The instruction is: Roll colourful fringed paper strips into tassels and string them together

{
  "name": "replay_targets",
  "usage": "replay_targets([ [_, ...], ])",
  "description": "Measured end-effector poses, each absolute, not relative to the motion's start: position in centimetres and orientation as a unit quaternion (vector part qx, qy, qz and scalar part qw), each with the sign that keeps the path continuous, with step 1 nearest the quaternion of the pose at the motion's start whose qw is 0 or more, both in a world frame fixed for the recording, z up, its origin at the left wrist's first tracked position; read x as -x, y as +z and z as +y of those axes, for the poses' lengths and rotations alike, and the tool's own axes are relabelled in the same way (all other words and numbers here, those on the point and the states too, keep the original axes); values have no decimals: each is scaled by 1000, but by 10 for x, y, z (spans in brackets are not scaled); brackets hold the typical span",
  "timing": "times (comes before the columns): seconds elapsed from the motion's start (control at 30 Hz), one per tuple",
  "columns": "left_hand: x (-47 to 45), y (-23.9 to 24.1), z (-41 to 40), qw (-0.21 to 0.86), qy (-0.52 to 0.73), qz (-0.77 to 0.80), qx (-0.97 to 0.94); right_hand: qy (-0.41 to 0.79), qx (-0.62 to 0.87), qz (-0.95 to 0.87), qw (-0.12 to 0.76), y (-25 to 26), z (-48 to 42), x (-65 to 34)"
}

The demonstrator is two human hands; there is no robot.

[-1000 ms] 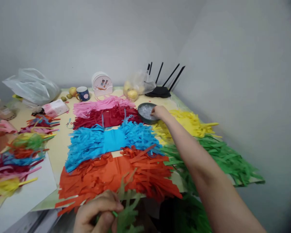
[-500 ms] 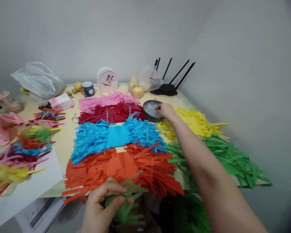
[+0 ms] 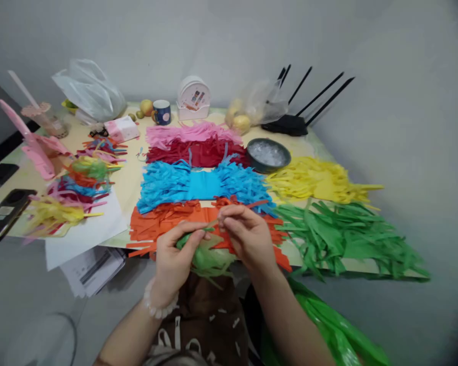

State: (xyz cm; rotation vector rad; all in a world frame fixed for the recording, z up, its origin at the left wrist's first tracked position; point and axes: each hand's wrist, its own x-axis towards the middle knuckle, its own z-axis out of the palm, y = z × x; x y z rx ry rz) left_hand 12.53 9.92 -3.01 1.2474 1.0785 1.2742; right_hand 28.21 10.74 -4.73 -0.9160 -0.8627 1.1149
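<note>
My left hand (image 3: 179, 249) is closed around the gathered top of a green tissue-paper tassel (image 3: 213, 256), whose pale fringe hangs down to the right. My right hand (image 3: 246, 231) is just beside it, thumb and fingertips pinched together at the tip of the tassel's top. Whatever lies in that pinch is too small to make out. Under and behind both hands spreads orange fringed tissue paper (image 3: 152, 223). Farther back lies blue fringed paper (image 3: 204, 185). A dark bowl (image 3: 269, 166) holding clear, shiny small pieces stands right of the dark red fringed paper (image 3: 202, 152).
Yellow (image 3: 324, 180) and green fringed paper (image 3: 362, 244) cover the table's right side. At left are finished multicoloured tassels (image 3: 91, 170), a phone (image 3: 7, 216) and white sheets (image 3: 87, 223). A mug (image 3: 162, 113) and a black router (image 3: 286, 124) stand by the wall.
My right hand has left the bowl and come back to the tassel in my left hand. The left hand and tassel are raised, and the view has shifted left and down.
</note>
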Motion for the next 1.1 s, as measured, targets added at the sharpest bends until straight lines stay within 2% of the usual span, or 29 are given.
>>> replay_targets([
  [0.27,-106,-33,78,433,543,454,-559,444,422,-329,719,-51,70,-232],
  [0.6,-92,-34,70,296,526,414,-682,376,444,-425,694,-49,53,-231],
  [0.77,-91,-33,71,342,505,432,-665,321,467,-464,681,-44,49,-229],
  [0.93,-93,-34,73,377,507,426,-648,335,458,-469,677,-48,48,-228],
  [1.1,-91,-31,72,261,486,395,-735,363,461,-438,681,-59,51,-227],
])
